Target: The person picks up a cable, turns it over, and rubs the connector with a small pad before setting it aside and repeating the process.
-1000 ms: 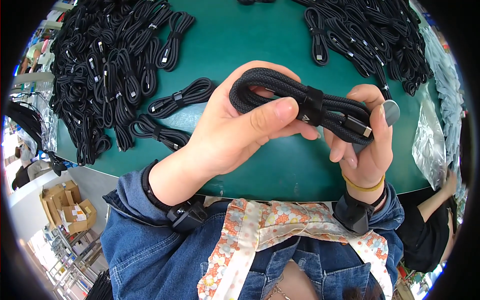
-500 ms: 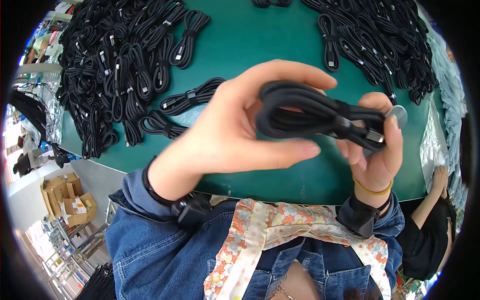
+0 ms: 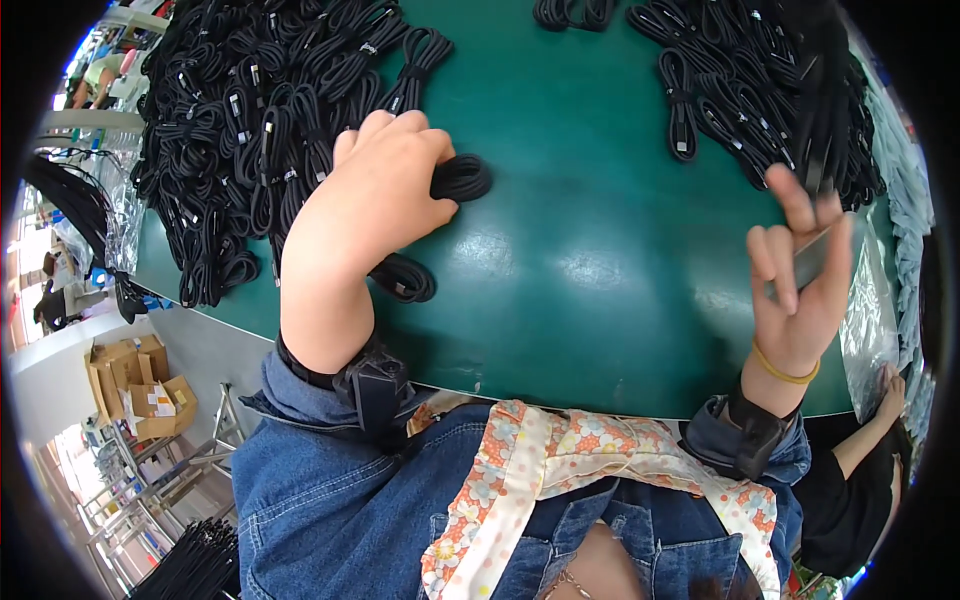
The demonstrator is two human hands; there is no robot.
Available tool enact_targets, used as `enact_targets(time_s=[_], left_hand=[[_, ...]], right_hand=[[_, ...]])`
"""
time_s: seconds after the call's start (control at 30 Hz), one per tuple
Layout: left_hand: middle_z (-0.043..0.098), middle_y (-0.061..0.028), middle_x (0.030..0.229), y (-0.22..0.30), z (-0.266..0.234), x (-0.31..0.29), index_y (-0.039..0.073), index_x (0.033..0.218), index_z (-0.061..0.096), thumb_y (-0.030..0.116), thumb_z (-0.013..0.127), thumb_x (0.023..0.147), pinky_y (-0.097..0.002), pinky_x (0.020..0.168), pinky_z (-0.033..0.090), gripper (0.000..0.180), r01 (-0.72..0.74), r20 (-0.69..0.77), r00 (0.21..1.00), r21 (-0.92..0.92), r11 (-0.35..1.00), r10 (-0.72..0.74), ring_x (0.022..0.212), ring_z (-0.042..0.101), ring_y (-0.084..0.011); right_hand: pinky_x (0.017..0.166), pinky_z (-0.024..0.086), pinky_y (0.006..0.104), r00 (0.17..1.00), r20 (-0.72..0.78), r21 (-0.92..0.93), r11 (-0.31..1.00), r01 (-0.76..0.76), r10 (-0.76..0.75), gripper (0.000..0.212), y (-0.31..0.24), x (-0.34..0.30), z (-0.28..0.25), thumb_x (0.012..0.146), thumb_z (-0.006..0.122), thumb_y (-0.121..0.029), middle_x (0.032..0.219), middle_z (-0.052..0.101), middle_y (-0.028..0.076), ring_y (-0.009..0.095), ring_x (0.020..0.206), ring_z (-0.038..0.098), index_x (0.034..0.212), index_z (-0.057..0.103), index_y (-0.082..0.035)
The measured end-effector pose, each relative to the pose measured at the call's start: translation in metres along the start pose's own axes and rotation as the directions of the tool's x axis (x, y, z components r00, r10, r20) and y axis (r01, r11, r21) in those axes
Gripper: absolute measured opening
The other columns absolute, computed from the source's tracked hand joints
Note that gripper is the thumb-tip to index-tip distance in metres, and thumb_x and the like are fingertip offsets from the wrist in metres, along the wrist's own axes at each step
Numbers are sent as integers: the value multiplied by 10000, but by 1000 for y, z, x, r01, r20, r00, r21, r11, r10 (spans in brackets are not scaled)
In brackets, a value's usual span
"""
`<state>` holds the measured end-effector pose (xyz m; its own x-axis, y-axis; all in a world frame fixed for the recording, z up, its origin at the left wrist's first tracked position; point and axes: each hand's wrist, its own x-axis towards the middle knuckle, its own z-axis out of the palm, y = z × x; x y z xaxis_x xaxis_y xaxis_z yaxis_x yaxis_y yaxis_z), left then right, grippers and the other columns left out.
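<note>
Setting 1 coiled black braided cable bundle [image 3: 458, 178] on the green tabletop [image 3: 600, 250], left hand [image 3: 375, 195] clasping it beside the left bundled pile [image 3: 240, 130]. Right hand [image 3: 800, 270] pinching a small grey flat item [image 3: 810, 262]. Right pile [image 3: 760, 90] apparently awaits.

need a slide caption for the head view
Left hand sets a coiled black cable bundle on the green table; right hand lifts a clear plastic sleeve.

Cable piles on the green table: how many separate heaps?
3: a large pile far left, another pile far right, a small clump at the top edge. More may lie out of view.
</note>
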<state>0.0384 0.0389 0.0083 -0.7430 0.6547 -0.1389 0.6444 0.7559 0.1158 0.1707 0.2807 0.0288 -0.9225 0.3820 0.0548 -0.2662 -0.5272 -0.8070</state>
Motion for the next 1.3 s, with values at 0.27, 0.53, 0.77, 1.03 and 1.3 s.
enact_targets(time_s=[0.27, 0.53, 0.77, 1.03, 1.3], left_hand=[[503, -104, 878, 28, -14, 8, 9, 848, 515, 38, 652, 523, -259, 675, 400, 354, -443, -378, 894, -672, 593, 240, 751, 499, -160], [482, -192, 924, 58, -2, 0, -36, 957, 443, 3, 625, 523, -271, 728, 427, 473, -409, -438, 886, -894, -184, 155, 806, 511, -187], [485, -193, 935, 59, -2, 0, -30, 964, 451, 24, 663, 514, -271, 737, 430, 500, -440, -471, 865, -877, -190, 170, 809, 519, -196], [496, -169, 910, 58, 2, 2, -32, 958, 451, 57, 696, 515, -268, 725, 429, 514, -472, -501, 851, -861, -188, 158, 810, 518, -191], [546, -49, 630, 56, 0, -3, -14, 815, 527, 151, 544, 774, -187, 530, 393, 171, -12, -72, 974, -963, -269, 214, 577, 515, -83]], right_hand=[[488, 333, 151, 999, 34, -480, 877, -8, 28, 485, 17, -12, -4, 720, 549, -113, 1017, 498, 195, -12, 460, 353, 1135, 358, 52], [592, 381, 168, 894, 439, -372, 887, 274, -93, 603, 19, -18, -14, 623, 662, -64, 983, 490, 196, 87, 671, 488, 1113, 353, 100], [703, 404, 209, 845, 505, -276, 895, 351, -176, 619, 21, -17, -19, 600, 677, -32, 971, 483, 185, 161, 841, 515, 1106, 351, 109], [725, 411, 233, 837, 509, -298, 871, 390, -201, 595, 18, -16, -17, 600, 665, -5, 962, 486, 186, 174, 859, 515, 1099, 361, 107], [745, 414, 237, 948, 316, -370, 915, 163, -41, 577, 15, -32, -10, 635, 666, -56, 973, 507, 183, 175, 851, 527, 1094, 370, 129]])
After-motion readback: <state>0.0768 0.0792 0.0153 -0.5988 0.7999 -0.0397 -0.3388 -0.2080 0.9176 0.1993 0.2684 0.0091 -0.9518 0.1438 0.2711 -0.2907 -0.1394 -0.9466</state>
